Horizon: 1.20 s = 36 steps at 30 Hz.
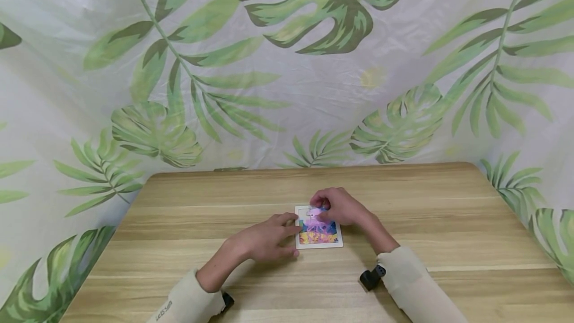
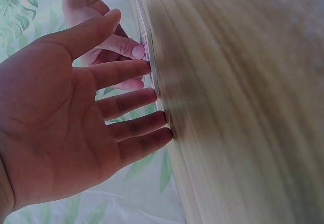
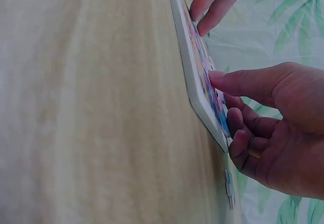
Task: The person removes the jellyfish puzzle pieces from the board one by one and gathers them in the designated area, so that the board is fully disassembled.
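A small square jigsaw puzzle in a white frame lies on the wooden table, printed with a pink creature over a blue and yellow background. Its upper left part shows pale, without picture. My left hand rests at the frame's left side, fingers spread and fairly straight, fingertips at the edge. With thumb and curled fingers, my right hand pinches a pink puzzle piece over the upper part of the picture. In the right wrist view the right thumb lies close over the puzzle's surface, and the fingers partly hide the piece.
Loose puzzle pieces lie on the table past the frame's far edge in the right wrist view. The wooden table reaches back to a leaf-patterned cloth. A black wrist camera sits by the right sleeve.
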{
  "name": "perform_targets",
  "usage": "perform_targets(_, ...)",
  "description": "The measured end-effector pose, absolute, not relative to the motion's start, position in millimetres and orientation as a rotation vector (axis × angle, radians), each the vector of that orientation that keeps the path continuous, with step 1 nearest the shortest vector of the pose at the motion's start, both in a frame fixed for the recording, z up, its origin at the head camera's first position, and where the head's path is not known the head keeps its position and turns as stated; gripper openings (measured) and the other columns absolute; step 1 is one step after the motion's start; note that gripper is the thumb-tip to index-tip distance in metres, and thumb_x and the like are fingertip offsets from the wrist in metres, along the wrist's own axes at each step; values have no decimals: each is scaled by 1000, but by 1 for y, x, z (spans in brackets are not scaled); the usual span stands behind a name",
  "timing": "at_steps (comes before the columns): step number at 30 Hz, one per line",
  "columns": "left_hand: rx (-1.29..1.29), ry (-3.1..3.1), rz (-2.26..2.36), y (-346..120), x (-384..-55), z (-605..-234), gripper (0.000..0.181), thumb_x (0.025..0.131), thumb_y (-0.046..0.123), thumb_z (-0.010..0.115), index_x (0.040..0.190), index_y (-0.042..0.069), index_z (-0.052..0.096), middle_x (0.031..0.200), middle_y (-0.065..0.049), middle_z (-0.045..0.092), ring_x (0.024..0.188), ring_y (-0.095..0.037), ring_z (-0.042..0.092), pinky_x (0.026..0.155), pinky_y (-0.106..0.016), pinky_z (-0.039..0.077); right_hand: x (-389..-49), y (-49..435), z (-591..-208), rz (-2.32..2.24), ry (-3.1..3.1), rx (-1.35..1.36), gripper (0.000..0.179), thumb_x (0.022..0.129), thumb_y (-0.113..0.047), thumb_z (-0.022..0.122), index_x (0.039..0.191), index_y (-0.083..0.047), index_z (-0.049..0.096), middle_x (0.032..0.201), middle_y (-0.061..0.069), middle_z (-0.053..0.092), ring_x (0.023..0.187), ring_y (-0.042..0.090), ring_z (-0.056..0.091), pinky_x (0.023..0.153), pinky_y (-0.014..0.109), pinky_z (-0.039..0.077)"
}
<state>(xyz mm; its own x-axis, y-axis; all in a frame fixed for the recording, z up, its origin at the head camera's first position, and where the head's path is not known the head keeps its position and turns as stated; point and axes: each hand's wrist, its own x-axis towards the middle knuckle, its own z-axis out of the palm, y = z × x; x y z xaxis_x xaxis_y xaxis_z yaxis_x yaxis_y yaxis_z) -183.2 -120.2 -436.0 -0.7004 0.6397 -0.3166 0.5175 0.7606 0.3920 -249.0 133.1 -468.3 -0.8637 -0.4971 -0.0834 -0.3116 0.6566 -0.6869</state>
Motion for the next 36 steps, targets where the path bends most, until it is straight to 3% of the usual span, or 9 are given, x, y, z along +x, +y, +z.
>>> perform_targets(10, 872, 2523, 388, -120, -184, -437, 63, 105, 44, 68, 158, 13, 55, 173, -10, 37, 160, -34, 36, 124, -53, 43, -247, 132, -467, -1010, 2606, -703, 23, 93, 0, 78, 115, -7, 78, 95, 3, 67, 86, 14, 55, 78, 28, 49)
perform_targets(18, 872, 2520, 386, -120, -184, -437, 61, 106, 43, 68, 158, 15, 55, 173, -11, 37, 160, -35, 36, 125, -55, 42, -246, 133, -467, -1009, 2612, -725, 23, 95, -1, 76, 116, -9, 77, 101, 1, 73, 88, 13, 59, 81, 29, 52)
perform_targets(27, 884, 2518, 381, -120, -184, -437, 61, 106, 43, 68, 158, 14, 55, 173, -11, 37, 160, -34, 35, 125, -53, 42, -244, 137, -463, -1052, 2609, -682, 15, 98, 0, 70, 107, -11, 76, 93, -1, 70, 86, 13, 60, 80, 30, 53)
perform_targets(36, 899, 2523, 374, -120, -184, -437, 61, 106, 43, 68, 159, 14, 55, 173, -11, 37, 160, -34, 36, 123, -54, 44, -245, 141, -465, -1095, 2595, -723, 16, 102, -2, 65, 108, -10, 77, 95, 1, 72, 86, 12, 60, 81, 28, 52)
